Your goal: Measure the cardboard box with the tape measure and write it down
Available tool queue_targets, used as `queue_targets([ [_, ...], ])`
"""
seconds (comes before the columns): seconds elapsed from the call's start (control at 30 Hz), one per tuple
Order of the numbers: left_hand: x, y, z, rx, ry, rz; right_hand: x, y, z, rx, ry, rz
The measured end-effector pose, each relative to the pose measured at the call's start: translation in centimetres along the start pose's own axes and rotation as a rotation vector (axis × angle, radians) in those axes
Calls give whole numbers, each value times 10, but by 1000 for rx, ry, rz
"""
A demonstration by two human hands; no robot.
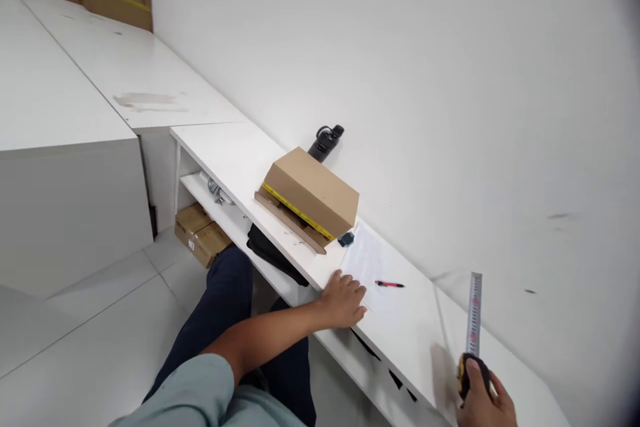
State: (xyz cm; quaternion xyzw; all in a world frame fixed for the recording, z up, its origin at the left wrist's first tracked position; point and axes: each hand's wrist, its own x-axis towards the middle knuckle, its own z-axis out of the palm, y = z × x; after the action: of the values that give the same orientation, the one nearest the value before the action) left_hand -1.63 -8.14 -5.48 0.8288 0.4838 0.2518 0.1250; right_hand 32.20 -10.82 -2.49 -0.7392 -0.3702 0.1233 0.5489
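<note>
Nearest me, at the desk's right end, my right hand (483, 400) wraps its fingers around a black-and-yellow tape measure (467, 373), the steel blade (474, 313) standing up against the wall. My left hand (344, 300) lies flat, fingers loosely together, on the white paper sheet (367, 260) beside a red pen (390, 285), probably steadying it. Beyond sit a brown cardboard box (310, 197) and black bottle (326, 141), well apart.

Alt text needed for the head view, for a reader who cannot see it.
A person's right hand holds a black-and-yellow tape measure with its blade extended upward, while the left hand rests on a white paper sheet on a long white desk. A red pen and brown cardboard box lie nearby.
</note>
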Motion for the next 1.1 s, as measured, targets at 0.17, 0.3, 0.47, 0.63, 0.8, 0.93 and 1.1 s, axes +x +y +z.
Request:
queue_targets([
  [0.17,-2,-8,-1,-117,-23,22,-19,-88,71,450,-125,-1],
  [0.3,-1,-13,-6,-250,-77,-19,-31,-183,147,566,-450,-30],
  [0.47,5,-14,-6,-270,-64,-19,-65,-272,214,524,-798,-101],
  [0.63,-36,-17,-21,-588,182,-59,-71,-291,231,325,-998,-121],
  [0.8,-97,-37,-91,-700,553,-252,-48,-272,224,210,-971,-85],
  [0.93,-90,-71,-196,-476,823,-448,-45,-273,214,197,-932,-48],
  [1.1,-27,-126,-283,-139,730,-753,-40,-282,199,180,-907,-8],
])
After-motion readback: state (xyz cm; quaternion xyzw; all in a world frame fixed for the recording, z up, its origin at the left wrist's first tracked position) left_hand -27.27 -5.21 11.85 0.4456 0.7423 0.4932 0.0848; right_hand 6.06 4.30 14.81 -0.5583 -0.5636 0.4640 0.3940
